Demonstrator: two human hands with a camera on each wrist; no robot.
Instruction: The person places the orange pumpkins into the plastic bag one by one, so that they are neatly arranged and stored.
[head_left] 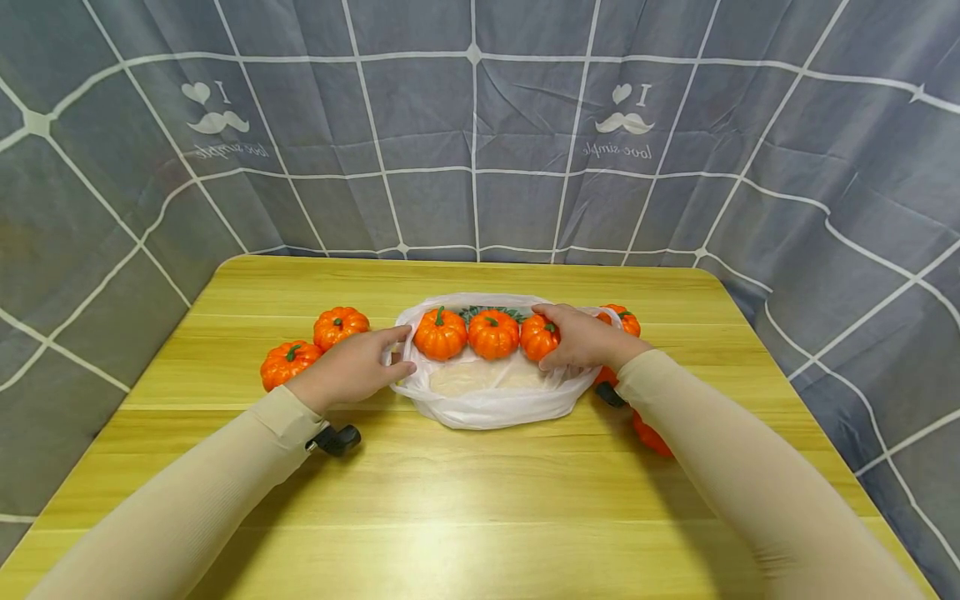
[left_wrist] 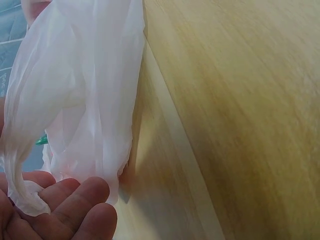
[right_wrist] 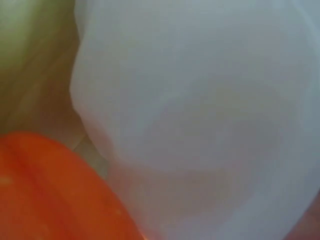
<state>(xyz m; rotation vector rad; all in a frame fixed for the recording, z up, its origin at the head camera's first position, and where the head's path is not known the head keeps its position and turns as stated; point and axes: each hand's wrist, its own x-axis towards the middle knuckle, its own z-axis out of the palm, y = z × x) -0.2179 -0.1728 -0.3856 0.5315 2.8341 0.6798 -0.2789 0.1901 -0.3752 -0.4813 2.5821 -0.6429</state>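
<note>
A white plastic bag [head_left: 487, 412] lies with its mouth spread wide at the middle of the table. Inside, along its far side, sit a left orange pumpkin [head_left: 440, 335] and a middle one [head_left: 493, 335]. My right hand [head_left: 581, 337] grips a third small pumpkin [head_left: 539, 337] at the bag's right end, fingers over its far side and thumb at the near side. At the opposite end my left hand [head_left: 356, 367] holds the bag's rim; in the left wrist view a gathered strip of plastic [left_wrist: 32, 200] runs across its curled fingers [left_wrist: 82, 205].
Two more pumpkins stand left of the bag, one farther back [head_left: 341, 327] and one nearer [head_left: 288, 362]. Others lie to the right, including one at the back [head_left: 624, 318] and one partly behind the right sleeve [head_left: 649, 435]. A grey checked curtain [head_left: 525, 150] surrounds the wooden table [head_left: 450, 517].
</note>
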